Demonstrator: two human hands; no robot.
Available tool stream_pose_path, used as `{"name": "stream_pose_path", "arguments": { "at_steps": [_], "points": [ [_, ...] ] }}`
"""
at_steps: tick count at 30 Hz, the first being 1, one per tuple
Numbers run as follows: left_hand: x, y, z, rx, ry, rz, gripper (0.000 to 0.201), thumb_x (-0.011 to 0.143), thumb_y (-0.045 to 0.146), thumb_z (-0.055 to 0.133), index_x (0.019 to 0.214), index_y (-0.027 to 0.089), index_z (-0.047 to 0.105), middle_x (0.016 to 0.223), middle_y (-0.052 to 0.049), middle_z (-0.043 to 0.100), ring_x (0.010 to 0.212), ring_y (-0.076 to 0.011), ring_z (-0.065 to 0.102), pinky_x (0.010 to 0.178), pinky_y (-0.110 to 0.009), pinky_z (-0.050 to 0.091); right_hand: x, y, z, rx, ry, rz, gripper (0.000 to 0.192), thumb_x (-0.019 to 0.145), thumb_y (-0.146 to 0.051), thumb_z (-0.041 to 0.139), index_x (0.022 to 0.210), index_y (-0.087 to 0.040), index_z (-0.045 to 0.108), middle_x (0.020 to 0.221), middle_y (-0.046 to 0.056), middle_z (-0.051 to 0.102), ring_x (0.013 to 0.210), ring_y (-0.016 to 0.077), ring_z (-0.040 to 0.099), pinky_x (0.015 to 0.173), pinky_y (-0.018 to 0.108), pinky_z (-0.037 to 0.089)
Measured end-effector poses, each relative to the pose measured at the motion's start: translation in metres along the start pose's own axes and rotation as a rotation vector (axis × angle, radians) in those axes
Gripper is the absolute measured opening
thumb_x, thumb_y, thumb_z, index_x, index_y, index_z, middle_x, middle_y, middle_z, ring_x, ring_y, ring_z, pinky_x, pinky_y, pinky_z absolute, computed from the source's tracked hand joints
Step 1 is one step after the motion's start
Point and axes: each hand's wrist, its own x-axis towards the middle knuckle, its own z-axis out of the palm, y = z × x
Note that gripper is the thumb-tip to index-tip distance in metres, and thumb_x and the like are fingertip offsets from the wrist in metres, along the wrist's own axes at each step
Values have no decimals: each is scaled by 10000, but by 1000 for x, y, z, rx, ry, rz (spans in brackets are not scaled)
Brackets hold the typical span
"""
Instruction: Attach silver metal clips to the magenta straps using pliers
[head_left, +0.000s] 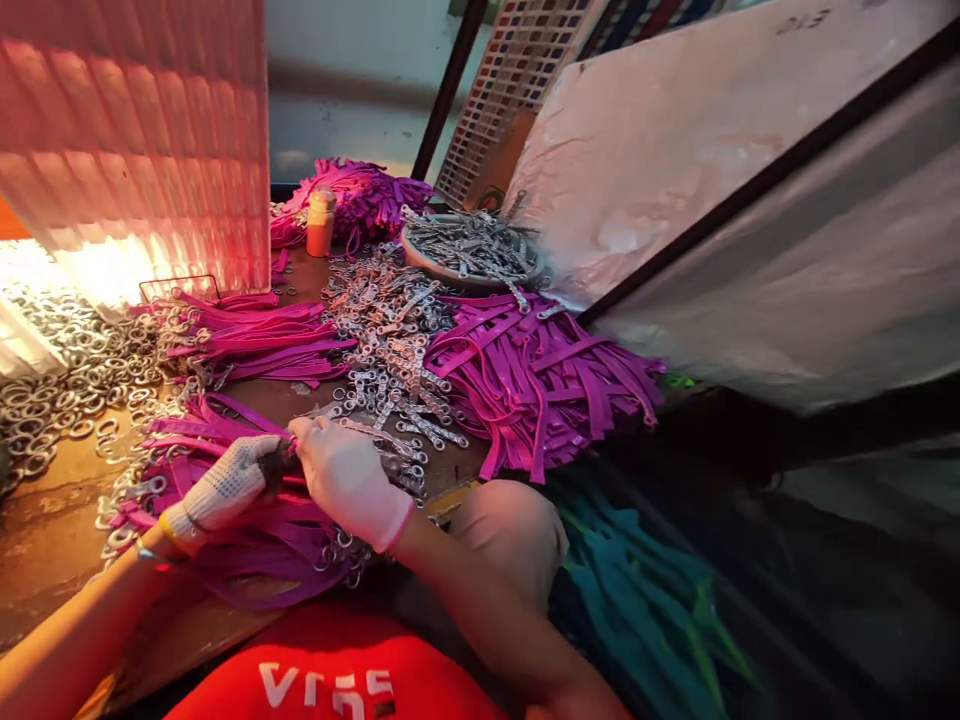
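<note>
While closed, both gloved hands — left hand [225, 487], right hand [346, 480] — on one purple strap [289, 455].

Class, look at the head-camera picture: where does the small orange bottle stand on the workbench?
The orange bottle stands upright at the far side of the workbench, left of centre, against a heap of purple straps and left of the round tray of metal parts.

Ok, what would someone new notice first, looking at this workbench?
Probably the bright purple straps heaped at mid-table, with a pile of metal clasps beside them. Near the front edge, the left hand and right hand, both gloved, meet over more straps. At far left lies a spread of metal rings.
</note>
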Motion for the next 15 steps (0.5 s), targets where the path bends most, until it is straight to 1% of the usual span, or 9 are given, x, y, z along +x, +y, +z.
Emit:
{"name": "stream_pose_path", "arguments": {
  "at_steps": [2, 3, 4, 6, 7, 8, 10, 12, 15],
  "points": [
    [-2, -7, -1, -23, 66, -10, 174, 808, 313, 535, 777, 161, 613, 579, 19, 523, 501, -104, 405, 478, -212, 347, 0, 0, -7, 58, -51, -27, 286, 979, -267, 455, 1252, -193, 497, 1054, 86, 698, 915, 222, 672, 753, 310, 489],
    [-4, -9, -1, 9, 100, -3, 188, 817, 324, 556, 793, 156, 635, 619, 4, 567, 529, -111, 442, 501, -216, 379, 0, 0, -10, 71, -88, -16, 327, 958, -293, 496, 1266, -183, 491, 1052, 95, 711, 917, 230, 684, 757, 317, 500],
    [-5, -11, 0, 52, 123, 9, 190, 819, 321, 573, 805, 152, 658, 676, -17, 618, 580, -128, 495, 548, -229, 427, 0, 1, -11, 69, -129, 11, 343, 941, -309, 524, 1257, -177, 501, 1025, 100, 725, 902, 238, 697, 750, 323, 508],
    [-9, -12, 0, 147, 134, 38, 174, 810, 286, 583, 831, 155, 696, 806, -50, 699, 714, -173, 589, 687, -270, 501, -1, 3, -9, 29, -190, 69, 293, 925, -303, 533, 1187, -172, 543, 927, 101, 744, 846, 249, 719, 708, 324, 519],
    [-11, -12, 1, 193, 131, 56, 176, 803, 261, 577, 855, 159, 710, 862, -57, 722, 780, -193, 617, 760, -292, 514, -2, 3, -6, 3, -204, 72, 260, 922, -289, 524, 1148, -165, 558, 881, 102, 743, 821, 252, 726, 683, 321, 521],
    [-12, -12, 1, 237, 123, 72, 192, 796, 240, 564, 878, 165, 720, 895, -58, 734, 823, -206, 632, 812, -307, 514, -3, 4, -2, -19, -209, 45, 237, 919, -276, 515, 1116, -155, 565, 847, 106, 738, 797, 253, 729, 657, 317, 523],
    [-13, -12, 3, 326, 98, 84, 225, 792, 213, 525, 886, 172, 726, 892, -49, 739, 830, -213, 636, 828, -312, 508, -6, 5, 7, -53, -204, -63, 221, 924, -248, 481, 1088, -125, 563, 821, 124, 726, 769, 256, 732, 615, 316, 525],
    [-9, -9, 6, 367, 82, 64, 223, 779, 204, 503, 827, 176, 719, 823, -36, 728, 789, -212, 624, 783, -303, 507, -8, 6, 15, -82, -204, -152, 224, 933, -222, 445, 1084, -99, 556, 821, 146, 717, 757, 260, 731, 592, 322, 528],
    [1, 4, 10, 302, 97, -15, 155, 702, 199, 554, 728, 191, 706, 759, -10, 727, 771, -214, 628, 757, -288, 517, -8, 10, 20, -120, -205, -164, 240, 947, -228, 442, 1096, -77, 554, 822, 163, 713, 767, 268, 730, 592, 328, 528]
  ]
}}
